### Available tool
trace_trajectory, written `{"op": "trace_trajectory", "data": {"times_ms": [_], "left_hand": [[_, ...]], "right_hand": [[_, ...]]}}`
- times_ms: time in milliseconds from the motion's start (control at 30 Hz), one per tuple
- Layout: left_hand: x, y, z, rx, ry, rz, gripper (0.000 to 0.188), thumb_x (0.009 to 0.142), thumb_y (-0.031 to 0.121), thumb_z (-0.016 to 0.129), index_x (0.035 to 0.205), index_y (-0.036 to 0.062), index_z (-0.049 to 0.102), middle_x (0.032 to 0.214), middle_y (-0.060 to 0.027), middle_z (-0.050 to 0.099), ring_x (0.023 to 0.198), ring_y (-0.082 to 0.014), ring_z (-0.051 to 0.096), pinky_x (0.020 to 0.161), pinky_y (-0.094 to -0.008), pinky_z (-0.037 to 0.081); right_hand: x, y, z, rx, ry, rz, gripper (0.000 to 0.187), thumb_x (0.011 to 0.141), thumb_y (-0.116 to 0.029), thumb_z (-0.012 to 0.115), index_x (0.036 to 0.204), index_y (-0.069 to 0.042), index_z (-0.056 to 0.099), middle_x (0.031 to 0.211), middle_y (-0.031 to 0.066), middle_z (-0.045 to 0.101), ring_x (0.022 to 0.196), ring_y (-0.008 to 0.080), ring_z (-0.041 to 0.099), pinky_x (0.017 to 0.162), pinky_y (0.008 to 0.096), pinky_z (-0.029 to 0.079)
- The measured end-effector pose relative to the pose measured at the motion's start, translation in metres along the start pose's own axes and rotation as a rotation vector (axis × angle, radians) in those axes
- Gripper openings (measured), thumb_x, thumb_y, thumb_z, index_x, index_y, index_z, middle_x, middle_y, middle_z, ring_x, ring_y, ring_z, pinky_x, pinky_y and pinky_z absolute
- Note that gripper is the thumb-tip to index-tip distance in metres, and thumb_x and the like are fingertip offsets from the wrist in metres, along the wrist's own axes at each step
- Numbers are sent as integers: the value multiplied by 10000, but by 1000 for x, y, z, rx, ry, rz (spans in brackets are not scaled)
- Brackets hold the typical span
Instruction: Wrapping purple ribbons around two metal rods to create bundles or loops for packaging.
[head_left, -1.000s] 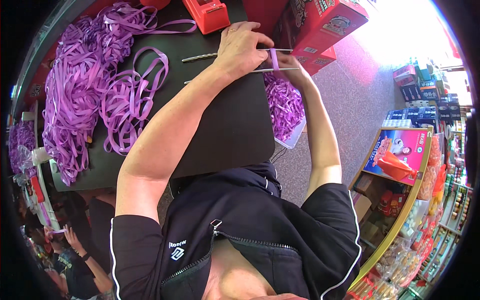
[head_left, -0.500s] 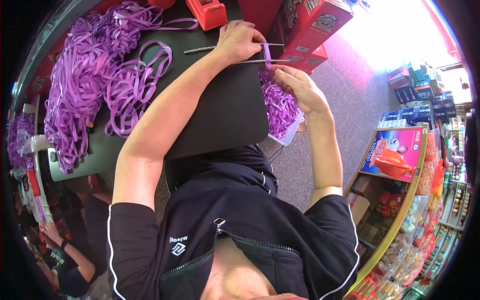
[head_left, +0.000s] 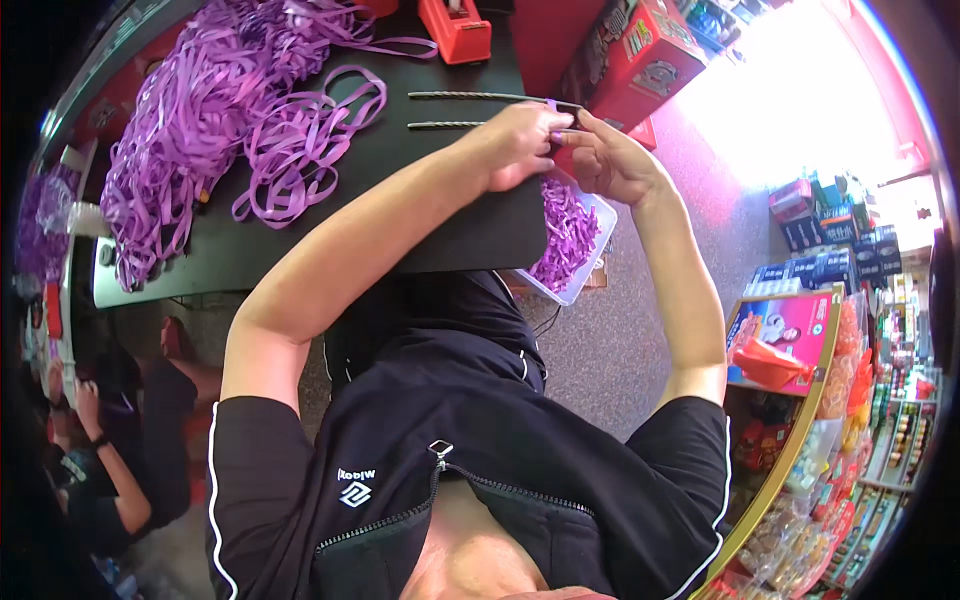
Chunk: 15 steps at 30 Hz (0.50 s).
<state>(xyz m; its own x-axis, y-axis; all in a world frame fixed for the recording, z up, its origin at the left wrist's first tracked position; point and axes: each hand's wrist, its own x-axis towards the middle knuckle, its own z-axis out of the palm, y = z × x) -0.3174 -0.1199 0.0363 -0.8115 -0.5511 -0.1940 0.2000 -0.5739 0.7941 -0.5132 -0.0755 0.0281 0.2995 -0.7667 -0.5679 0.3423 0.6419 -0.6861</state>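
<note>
Right hand [head_left: 612,160] has come back up from the tray [head_left: 600,262] side and now meets the left hand [head_left: 515,145] at the bench [head_left: 300,235] edge, upper centre of frame. Both hands pinch together on a short purple strip [head_left: 552,104] at the ends of the two metal rods [head_left: 470,97]. Looks like fitting another strip. Loose ribbon pile [head_left: 200,120] sits upper left; cut pieces fill the tray below the hands.

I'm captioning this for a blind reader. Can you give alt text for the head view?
Both hands, the left hand and right hand, meet at the edge of a black table, pinching a purple ribbon piece by two metal rods. Purple ribbon loops cover the table.
</note>
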Motion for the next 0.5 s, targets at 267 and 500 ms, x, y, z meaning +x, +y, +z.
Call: {"op": "trace_trajectory", "data": {"times_ms": [267, 500], "left_hand": [[15, -18, 5, -673, -62, 24, 469, 896, 477, 518, 1231, 182, 373, 1146, -201, 486, 1056, -332, 462, 980, -450, 319], [10, -20, -1, -499, -132, 116, 925, 848, 629, 465, 1472, 269, -116, 1492, -213, -241, 1397, -332, -204, 1112, -456, -101]], "right_hand": [[-7, 24, 9, 48, 140, -141, 445, 921, -455, 522, 1160, -81, 545, 668, -60, 534, 564, 63, 458, 580, 263, 368], [-34, 51, 25, 123, 187, -452, 345, 945, -281, 535, 1178, -28, 567, 782, -10, 601, 669, 82, 546, 607, 210, 403]]}}
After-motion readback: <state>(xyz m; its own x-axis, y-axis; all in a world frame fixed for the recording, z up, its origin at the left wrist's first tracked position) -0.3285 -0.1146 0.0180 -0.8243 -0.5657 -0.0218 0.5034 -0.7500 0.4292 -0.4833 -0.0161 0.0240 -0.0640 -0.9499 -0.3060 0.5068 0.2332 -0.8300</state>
